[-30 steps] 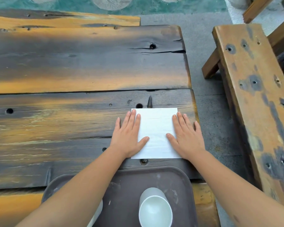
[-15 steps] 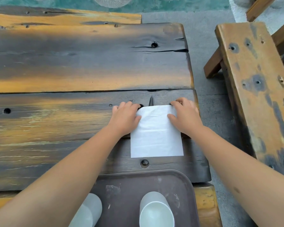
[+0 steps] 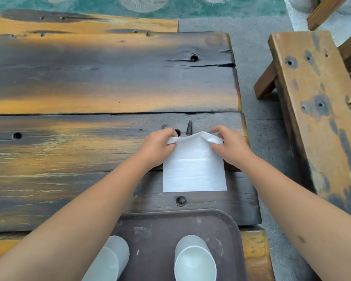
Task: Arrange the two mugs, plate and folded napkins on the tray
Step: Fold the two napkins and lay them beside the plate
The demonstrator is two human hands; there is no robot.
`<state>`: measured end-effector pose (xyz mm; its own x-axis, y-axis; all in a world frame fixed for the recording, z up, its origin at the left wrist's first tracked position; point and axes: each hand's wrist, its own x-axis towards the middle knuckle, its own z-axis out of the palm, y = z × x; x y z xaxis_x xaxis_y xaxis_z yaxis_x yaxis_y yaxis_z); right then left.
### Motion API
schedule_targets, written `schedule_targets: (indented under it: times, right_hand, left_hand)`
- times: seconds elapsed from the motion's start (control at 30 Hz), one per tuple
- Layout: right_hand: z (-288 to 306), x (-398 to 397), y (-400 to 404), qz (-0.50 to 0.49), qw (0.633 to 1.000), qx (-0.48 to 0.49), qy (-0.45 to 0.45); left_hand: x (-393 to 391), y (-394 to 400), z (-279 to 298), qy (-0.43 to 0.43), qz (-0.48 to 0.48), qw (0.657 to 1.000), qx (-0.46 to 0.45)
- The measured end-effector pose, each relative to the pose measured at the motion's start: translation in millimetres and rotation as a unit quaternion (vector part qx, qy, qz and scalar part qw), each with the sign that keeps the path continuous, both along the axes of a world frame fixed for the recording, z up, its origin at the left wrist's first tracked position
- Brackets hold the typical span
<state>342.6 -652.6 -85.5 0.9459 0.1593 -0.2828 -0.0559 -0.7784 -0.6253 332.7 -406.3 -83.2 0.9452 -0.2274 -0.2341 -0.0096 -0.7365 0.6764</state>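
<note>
A white paper napkin [image 3: 194, 171] lies on the dark wooden table [image 3: 109, 82], just beyond the tray. My left hand [image 3: 157, 146] pinches its far left corner and my right hand [image 3: 228, 147] pinches its far right corner, lifting the far edge off the wood. The near edge still rests flat. A brown tray [image 3: 160, 226] sits at the table's near edge with two white mugs on it, one at the left [image 3: 109, 258] partly behind my left forearm, one at the right [image 3: 195, 260]. No plate is in view.
A worn wooden bench [image 3: 316, 110] stands to the right, across a strip of grey floor [image 3: 259, 94]. The table's right edge runs close to my right hand. The planks have knot holes and cracks.
My hands went from lying flat on the napkin to its far corners, closed on them, and raised the far edge toward me.
</note>
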Motion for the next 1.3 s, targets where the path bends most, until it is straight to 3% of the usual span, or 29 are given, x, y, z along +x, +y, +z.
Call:
schedule_targets:
  times: [0.23,0.43,0.6,0.73,0.9,1.07,1.3]
  right_hand:
    - [11,-39,-10,0.089,0.994,0.001,-0.069]
    - [10,-87,-14,0.098,0.993,0.012,-0.06]
    - [3,-108,-17,0.144,0.986,-0.076,-0.046]
    - [-1,-105,-18,0.134,0.985,-0.101,-0.052]
    - [-9,-79,-11,0.038,0.993,-0.103,-0.031]
    - [-15,-60,0,0.028,0.988,-0.149,-0.011]
    - [-15,-60,9,0.002,0.994,-0.108,0.004]
  left_hand:
    - [-39,10,16,-0.036,-0.026,0.999,-0.029]
    - [-79,19,15,-0.064,-0.114,0.99,0.054]
    - [-99,26,3,-0.047,-0.158,0.98,0.109]
    - [-98,23,-3,-0.054,-0.117,0.983,0.13]
    - [-80,9,-13,-0.03,0.003,0.983,0.18]
    - [-69,-1,-19,-0.01,0.005,0.98,0.196]
    - [-60,-3,-10,0.026,-0.001,0.986,0.165]
